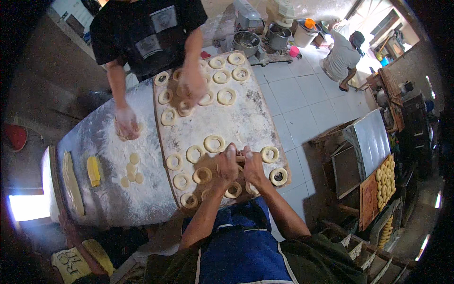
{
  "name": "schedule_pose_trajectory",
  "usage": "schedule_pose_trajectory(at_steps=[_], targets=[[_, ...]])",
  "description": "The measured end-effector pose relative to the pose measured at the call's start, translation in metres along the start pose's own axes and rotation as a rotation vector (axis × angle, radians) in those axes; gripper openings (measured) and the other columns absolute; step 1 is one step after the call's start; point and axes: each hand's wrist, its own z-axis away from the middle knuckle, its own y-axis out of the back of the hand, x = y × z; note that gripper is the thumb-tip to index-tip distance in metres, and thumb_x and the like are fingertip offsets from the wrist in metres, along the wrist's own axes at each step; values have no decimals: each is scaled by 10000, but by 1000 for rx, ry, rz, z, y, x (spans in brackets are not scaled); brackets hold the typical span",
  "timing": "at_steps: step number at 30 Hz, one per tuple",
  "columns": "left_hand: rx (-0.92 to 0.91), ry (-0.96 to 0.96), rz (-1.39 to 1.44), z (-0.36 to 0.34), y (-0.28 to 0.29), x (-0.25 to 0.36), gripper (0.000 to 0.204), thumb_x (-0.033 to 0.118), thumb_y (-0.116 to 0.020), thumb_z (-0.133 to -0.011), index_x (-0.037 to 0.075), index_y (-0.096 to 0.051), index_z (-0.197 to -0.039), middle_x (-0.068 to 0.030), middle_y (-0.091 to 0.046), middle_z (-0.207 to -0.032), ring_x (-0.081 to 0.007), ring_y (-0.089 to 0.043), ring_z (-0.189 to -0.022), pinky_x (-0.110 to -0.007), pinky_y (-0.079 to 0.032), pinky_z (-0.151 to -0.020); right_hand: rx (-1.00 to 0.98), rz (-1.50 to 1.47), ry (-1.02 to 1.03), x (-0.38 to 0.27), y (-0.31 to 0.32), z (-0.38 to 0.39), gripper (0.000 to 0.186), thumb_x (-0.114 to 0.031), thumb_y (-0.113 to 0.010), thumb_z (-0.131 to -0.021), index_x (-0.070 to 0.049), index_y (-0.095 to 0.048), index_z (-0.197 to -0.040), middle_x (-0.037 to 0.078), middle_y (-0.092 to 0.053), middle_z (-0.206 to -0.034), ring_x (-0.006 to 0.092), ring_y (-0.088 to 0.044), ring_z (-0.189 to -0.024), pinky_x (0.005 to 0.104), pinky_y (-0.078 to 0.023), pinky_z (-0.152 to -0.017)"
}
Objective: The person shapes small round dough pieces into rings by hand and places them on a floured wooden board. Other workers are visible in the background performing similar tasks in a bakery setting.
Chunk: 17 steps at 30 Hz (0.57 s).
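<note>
My left hand and my right hand are close together over the near part of a floured board. Both are closed round a piece of dough, apparently a ring, mostly hidden by the fingers. Raw dough rings lie about them: one ring just beyond my left hand, another to the right of my right hand, and one left of my left wrist. Beneath my forearms, a ring is partly covered.
Across the board, a co-worker's hand is blurred above more rings; their other hand touches the floury table. Small dough discs, a yellow slab and a long dough strip lie left. A tray of rings stands right.
</note>
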Motion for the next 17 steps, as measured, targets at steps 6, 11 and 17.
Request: schedule_pose_trajectory(at_steps=[6,11,17], targets=[[151,-159,-398,-43,-10,6,302,278,-412,-1007,43,-558,-886,-160,-606,-861,-327,-581,-782,-433,-452,-691,-27,121,258,-1,37,-36,184,-158,-641,-809,19,-610,-851,67,-623,-775,124,-565,-756,324,-472,-707],[61,-116,-808,-66,0,28,184,146,-485,-916,70,-595,-1043,-160,-585,-1079,-372,-541,-1009,-524,-399,-854,148,480,217,16,46,-57,334,-102,-739,-731,-14,-591,-1017,117,-628,-865,260,-619,-826,400,-500,-732],[26,-201,-1028,-26,54,29,319,139,-602,-813,132,-583,-1131,-141,-574,-1140,-371,-499,-1141,-539,-340,-963,37,1014,505,29,47,-47,648,-154,-722,-735,-144,-456,-1326,204,-553,-1054,391,-521,-1105,472,-458,-843]])
